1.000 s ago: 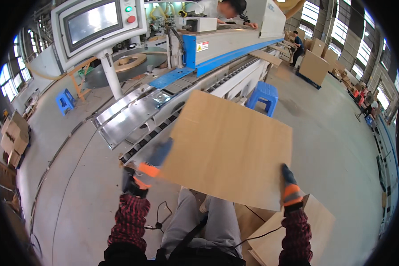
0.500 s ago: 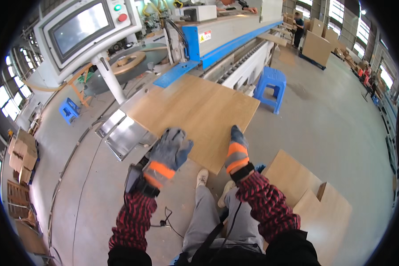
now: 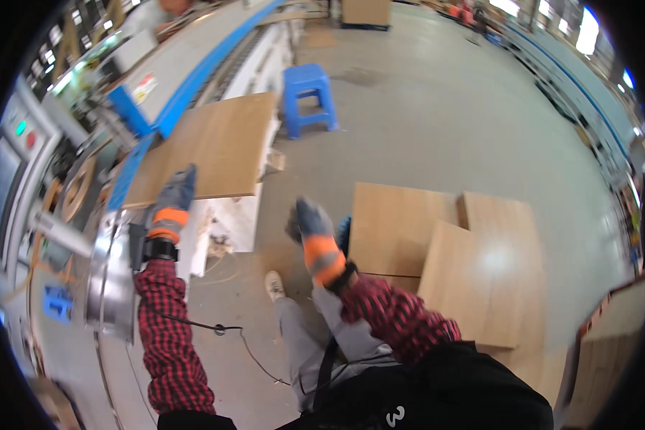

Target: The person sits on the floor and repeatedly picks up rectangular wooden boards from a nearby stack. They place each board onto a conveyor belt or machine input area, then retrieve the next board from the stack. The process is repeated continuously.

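Observation:
A flat wood-grain board [image 3: 215, 147] lies on the machine's infeed, beside the blue guard. My left hand [image 3: 173, 199], in a grey and orange work glove, rests at the board's near edge with its fingers stretched forward. To the right, my right hand [image 3: 312, 233] is in the air, apart from the board. Its gloved fingers are slightly blurred and look loosely apart, with nothing visible in them. Nearest to it is a stack of wood-grain boards [image 3: 401, 222], with a loose board [image 3: 455, 294] on top at an angle.
A blue plastic stool [image 3: 308, 93] stands past the board. At left are a control panel [image 3: 14, 179] on a post and a shiny metal plate [image 3: 111, 272]. A black cable [image 3: 218, 329] hangs near my left forearm. Another panel stack [image 3: 613, 344] stands at lower right.
The view has turned right, toward the stack. My right hand has come off the board's right edge. My left hand has reached forward at the board's near edge, and the board sits closer along the guard.

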Demonstrator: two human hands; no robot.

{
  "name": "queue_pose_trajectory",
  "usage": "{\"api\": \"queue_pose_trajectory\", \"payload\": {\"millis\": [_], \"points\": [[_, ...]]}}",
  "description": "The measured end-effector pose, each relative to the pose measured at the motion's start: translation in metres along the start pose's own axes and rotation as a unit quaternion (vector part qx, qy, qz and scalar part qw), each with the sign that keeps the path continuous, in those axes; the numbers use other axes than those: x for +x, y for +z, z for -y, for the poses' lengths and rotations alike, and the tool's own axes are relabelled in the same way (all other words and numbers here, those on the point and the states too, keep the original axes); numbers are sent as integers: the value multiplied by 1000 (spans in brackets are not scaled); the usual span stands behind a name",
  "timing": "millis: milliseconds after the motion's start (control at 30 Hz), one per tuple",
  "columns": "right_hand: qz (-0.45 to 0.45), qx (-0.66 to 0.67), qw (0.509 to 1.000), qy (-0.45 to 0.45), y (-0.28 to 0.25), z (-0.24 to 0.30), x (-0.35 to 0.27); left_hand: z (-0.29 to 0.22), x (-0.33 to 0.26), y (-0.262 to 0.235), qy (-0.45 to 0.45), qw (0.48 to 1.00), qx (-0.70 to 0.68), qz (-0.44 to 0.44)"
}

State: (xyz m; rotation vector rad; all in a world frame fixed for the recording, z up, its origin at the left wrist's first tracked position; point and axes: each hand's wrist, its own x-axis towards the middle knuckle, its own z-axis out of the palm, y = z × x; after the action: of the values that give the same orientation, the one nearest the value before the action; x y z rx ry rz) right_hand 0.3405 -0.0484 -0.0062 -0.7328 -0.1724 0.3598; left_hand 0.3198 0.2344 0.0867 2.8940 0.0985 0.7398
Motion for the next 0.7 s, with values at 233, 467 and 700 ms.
{"api": "queue_pose_trajectory", "payload": {"millis": [233, 467, 700], "points": [[-470, -510, 713, -101, -257, 117, -253, -42, 42, 60, -89, 981, 142, -96], [-696, -647, 296, 98, -401, 210, -363, -311, -151, 276, 239, 931, -267, 75], [-782, -554, 252, 135, -383, 243, -350, -454, -192, 199, -236, 739, -415, 475]]}}
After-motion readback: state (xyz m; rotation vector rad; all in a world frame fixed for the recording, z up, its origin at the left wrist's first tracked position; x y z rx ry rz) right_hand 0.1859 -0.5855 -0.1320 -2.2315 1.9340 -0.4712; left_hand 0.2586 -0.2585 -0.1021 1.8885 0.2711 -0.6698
